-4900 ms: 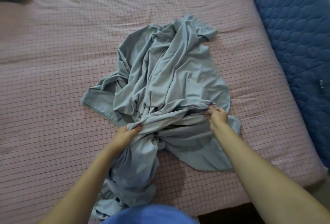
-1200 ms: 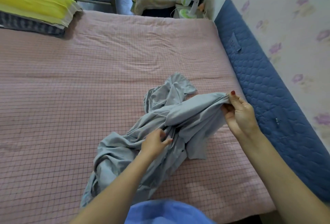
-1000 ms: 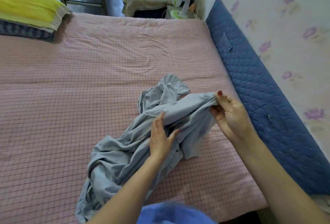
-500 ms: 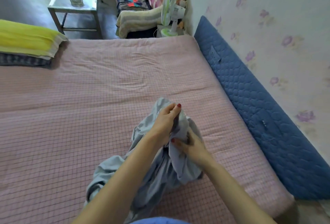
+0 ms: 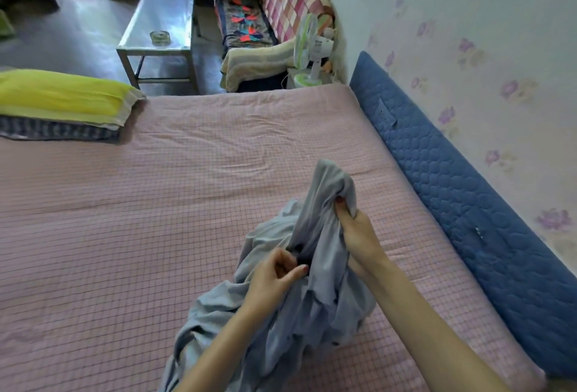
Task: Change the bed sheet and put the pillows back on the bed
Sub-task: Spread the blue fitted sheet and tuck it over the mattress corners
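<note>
1. In the lower middle of the head view, a crumpled grey-blue bed sheet [image 5: 299, 307] lies bunched on the pink checked mattress cover [image 5: 125, 235], its top lifted clear of the bed.
2. Right of centre, the right hand [image 5: 356, 232] grips a raised peak of the sheet, fingers curled into the cloth.
3. Just below and to its left, the left hand [image 5: 274, 276] pinches a fold between thumb and fingers.
4. At the upper left edge, a yellow pillow [image 5: 62, 95] rests on a dark patterned pillow [image 5: 56, 134], both at the far side of the bed, well apart from the sheet.
5. Along the right side, a blue quilted pad [image 5: 468, 204] stands against the flowered wall.
6. The sheet looks light, limp and prone to tangling; it will sag wherever it is unsupported. I judge the best hold to be a hemmed edge or corner, one in each hand, so it can be shaken open. No hem is clearly visible in the bundle.
</note>
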